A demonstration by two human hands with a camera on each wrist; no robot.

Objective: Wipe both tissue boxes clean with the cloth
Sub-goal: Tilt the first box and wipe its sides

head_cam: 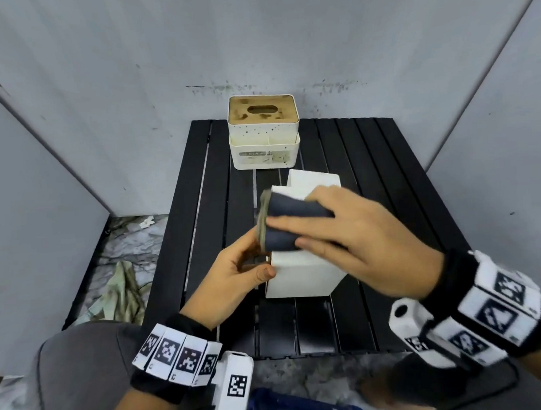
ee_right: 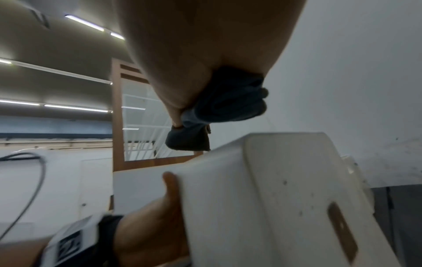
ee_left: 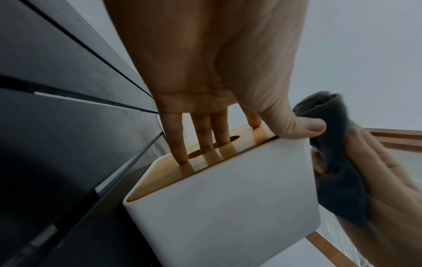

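Your left hand point(head_cam: 236, 281) steadied the near tissue box point(head_cam: 303, 276), a smooth white box lying on its side on the black slatted desk point(head_cam: 372, 172); its straight fingers point(ee_left: 180, 146) pressed the wooden lid, thumb on the upper edge. What the box held could not be seen. Your right hand's point(head_cam: 355, 240) grip was clenched round the folded dark cloth point(head_cam: 292, 216), pressed on the box's upper face. The far tissue box point(head_cam: 264, 131), speckled white with a stained wooden slotted lid, stood upright at the desk's back edge, its front compartments too small to make out.
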